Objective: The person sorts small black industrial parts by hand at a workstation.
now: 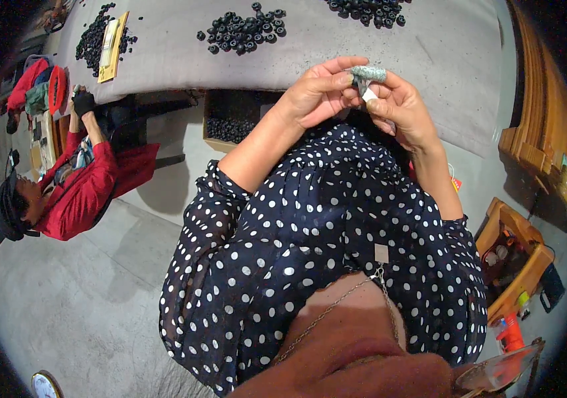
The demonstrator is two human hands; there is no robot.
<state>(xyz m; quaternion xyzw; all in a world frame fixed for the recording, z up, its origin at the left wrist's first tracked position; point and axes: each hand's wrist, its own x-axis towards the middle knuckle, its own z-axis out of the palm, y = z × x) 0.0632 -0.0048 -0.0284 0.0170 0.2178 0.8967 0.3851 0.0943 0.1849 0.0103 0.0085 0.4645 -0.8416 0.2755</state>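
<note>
My left hand [313, 93] and my right hand [403, 109] meet above the near edge of the table, fingertips bent together. At the tip of my right index finger is a speckled grey-green sleeve-like piece [368, 73]; I cannot tell whether it is worn or held. My left thumb and fingers touch its left end. Just below it, a small white piece [369, 95] shows between the fingertips, beside something dark that is partly hidden. Both hands are closed in a pinch.
Heaps of small black ring-like parts [243, 30] lie on the grey-covered table [170, 60]. An open box [220, 142] of black parts sits below its edge. At left, a person in red [81, 192] works with gloved hands. A wooden stool [512, 265] stands at right.
</note>
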